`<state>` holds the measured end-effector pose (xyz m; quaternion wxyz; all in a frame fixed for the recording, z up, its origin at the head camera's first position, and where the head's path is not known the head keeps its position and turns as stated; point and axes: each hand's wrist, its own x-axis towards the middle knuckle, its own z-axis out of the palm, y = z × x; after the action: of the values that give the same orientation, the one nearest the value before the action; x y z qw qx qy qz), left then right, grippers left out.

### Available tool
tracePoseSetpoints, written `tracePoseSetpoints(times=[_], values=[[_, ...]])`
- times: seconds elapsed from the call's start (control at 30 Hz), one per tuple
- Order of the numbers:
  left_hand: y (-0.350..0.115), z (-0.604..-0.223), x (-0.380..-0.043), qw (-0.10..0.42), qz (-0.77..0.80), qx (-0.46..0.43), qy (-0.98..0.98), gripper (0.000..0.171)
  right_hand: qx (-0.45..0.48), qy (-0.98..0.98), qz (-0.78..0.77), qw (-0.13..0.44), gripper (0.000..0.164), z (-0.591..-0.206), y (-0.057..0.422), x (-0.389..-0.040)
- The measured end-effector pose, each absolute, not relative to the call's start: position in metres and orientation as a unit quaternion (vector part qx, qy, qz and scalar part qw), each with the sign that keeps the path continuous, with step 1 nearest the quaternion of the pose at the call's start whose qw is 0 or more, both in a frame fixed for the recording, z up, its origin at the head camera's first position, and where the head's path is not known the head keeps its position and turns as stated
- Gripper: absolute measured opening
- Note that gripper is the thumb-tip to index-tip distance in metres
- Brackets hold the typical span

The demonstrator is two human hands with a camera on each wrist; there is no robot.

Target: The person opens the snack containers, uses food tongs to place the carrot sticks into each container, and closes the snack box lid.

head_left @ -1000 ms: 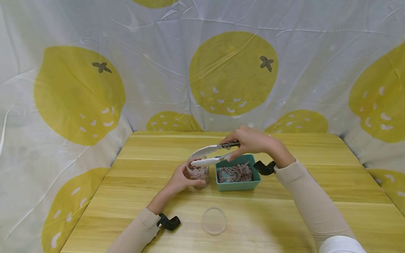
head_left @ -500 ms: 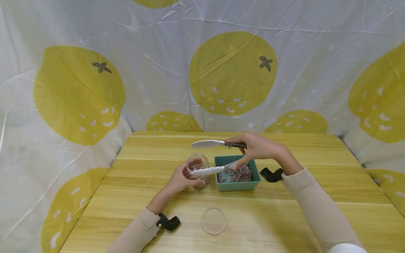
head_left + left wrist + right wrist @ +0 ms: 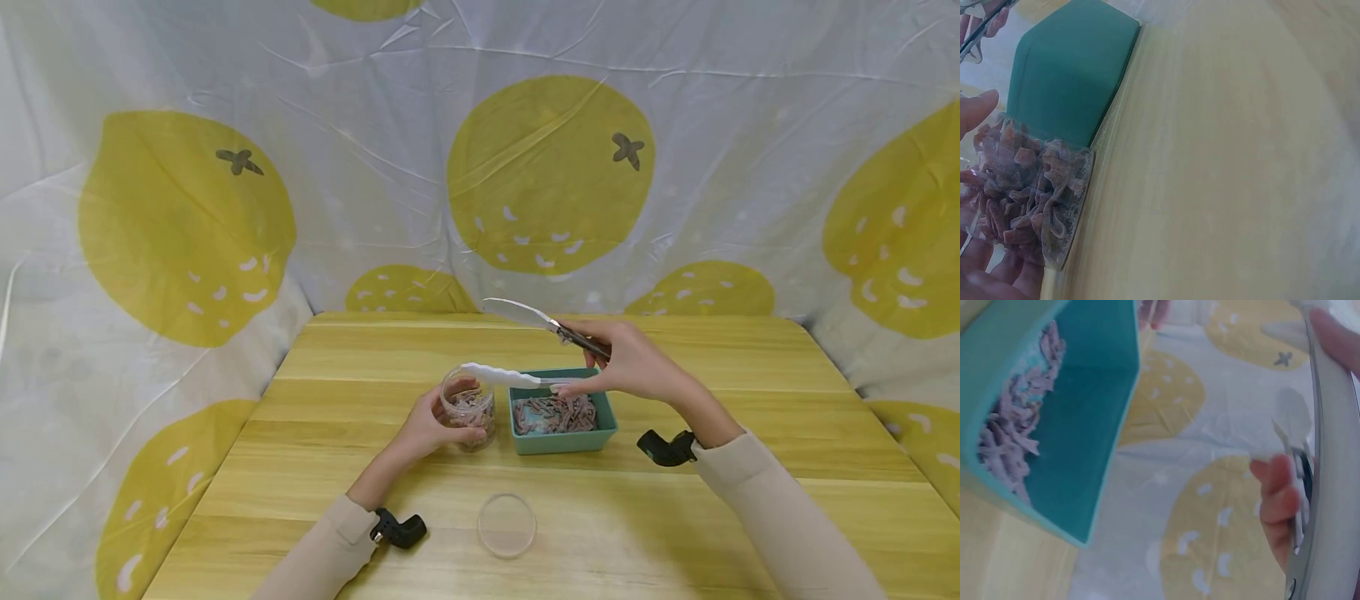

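Observation:
My left hand (image 3: 429, 427) wraps round a clear jar (image 3: 480, 433) that stands on the table with its mouth uncovered. Brownish dried strips (image 3: 1022, 194) fill its lower part in the left wrist view. Above the teal box (image 3: 566, 443), my right hand (image 3: 637, 360) holds a pair of tongs (image 3: 502, 377) by both arms, thumb on the lower, fingers on the upper. The tongs are spread wide, with nothing seen between their white tips. More strips (image 3: 1013, 434) lie in the box, partly baring its bottom.
A clear round lid (image 3: 507, 525) lies flat on the wooden table (image 3: 360, 367), in front of the jar and box. A lemon-print cloth (image 3: 390, 183) hangs behind the table and along its sides.
The right hand has drawn the tongs away from the jar, rightward, and their arms have spread apart. The left hand and the jar stay where they were.

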<state>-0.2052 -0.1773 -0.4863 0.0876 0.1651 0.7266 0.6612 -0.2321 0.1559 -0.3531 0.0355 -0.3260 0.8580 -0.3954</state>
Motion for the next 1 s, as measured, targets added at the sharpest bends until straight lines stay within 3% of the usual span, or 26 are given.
tracePoseSetpoints(times=[0.73, 1.0], values=[[-0.176, -0.487, -0.207, 0.083, 0.675, 0.177, 0.711, 0.079, -0.115, 0.896, -0.424, -0.063, 0.087, -0.384, 0.192, -0.199], [-0.175, -0.485, -0.208, 0.086, 0.674, 0.178, 0.712, 0.082, -0.043, 0.888, -0.454, -0.06, 0.088, -0.396, 0.216, -0.192]])
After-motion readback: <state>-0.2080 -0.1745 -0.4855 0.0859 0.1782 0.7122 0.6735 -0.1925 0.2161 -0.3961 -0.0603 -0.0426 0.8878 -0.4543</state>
